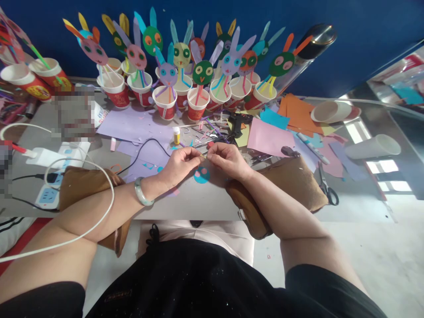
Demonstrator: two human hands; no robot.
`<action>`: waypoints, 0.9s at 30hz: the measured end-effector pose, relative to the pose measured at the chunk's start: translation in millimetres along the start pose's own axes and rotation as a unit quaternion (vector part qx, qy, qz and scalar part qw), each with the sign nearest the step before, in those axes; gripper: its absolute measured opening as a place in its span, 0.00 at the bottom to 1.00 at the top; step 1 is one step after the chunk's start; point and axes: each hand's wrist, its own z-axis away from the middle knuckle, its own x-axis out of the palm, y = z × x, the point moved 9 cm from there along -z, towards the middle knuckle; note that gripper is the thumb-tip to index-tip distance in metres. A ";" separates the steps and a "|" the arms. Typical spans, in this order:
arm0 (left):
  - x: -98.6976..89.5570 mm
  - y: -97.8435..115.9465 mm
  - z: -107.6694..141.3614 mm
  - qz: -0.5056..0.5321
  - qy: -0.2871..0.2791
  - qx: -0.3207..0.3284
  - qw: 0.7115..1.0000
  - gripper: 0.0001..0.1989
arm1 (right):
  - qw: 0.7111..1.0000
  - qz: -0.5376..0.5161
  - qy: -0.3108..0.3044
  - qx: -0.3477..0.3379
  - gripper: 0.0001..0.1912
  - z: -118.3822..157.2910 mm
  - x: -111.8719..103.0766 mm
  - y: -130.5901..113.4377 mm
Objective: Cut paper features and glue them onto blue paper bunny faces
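My left hand (183, 164) and my right hand (228, 160) meet above the middle of the table, fingers pinched close together. Between the fingertips is something tiny, mostly hidden, perhaps a bit of paper; I cannot make out what it is or which hand grips it more. Just below them a blue paper disc (201, 176) with pink spots lies on the grey table (185, 205). A glue stick (176, 135) with a yellow label stands behind my left hand. Behind my right hand lies a black glue gun (237, 124).
Red paper cups (198, 106) holding paper rabbit heads stand in rows at the back. Coloured paper sheets (270, 136) lie right, scissors (326, 185) at far right. Brown cushions (288, 183) lie under my forearms. A power strip (49, 192) and a white cable (111, 194) are left.
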 end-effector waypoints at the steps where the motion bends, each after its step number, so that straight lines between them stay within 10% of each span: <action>1: -0.3 0.4 0.2 0.001 0.003 -0.001 1.000 0.07 | 1.000 0.001 -0.001 0.000 0.12 -0.2 0.2 0.3; 27: 4.4 -8.8 1.5 0.036 -0.009 -0.029 0.999 0.08 | 1.000 0.004 -0.009 0.004 0.14 -0.5 0.6 6.1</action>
